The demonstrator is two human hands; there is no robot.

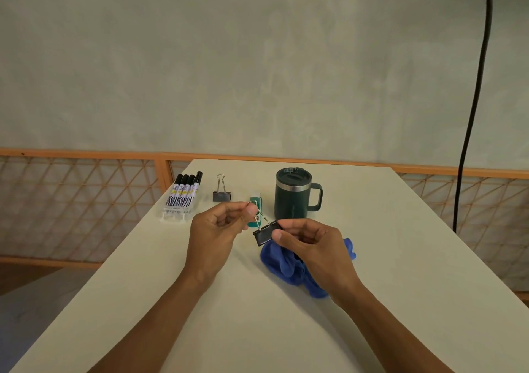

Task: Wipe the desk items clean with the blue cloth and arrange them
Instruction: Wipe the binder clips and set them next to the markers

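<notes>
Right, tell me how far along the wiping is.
Looks arranged: marker pack, other binder clip, green item and mug sit in a row; wiped or not, unclear. In hand: left hand and right hand pinch the held binder clip. Left: placing it; blue cloth lies beneath.

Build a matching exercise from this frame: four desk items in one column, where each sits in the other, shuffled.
Things
1. marker pack
2. held binder clip
3. green mug
4. blue cloth

Places
A. lying on the desk, partly hidden behind the right hand
B. left end of the back row
C. pinched between the left hand and the right hand, above the desk
D. right end of the back row

Pairs: 1-B, 2-C, 3-D, 4-A
</notes>
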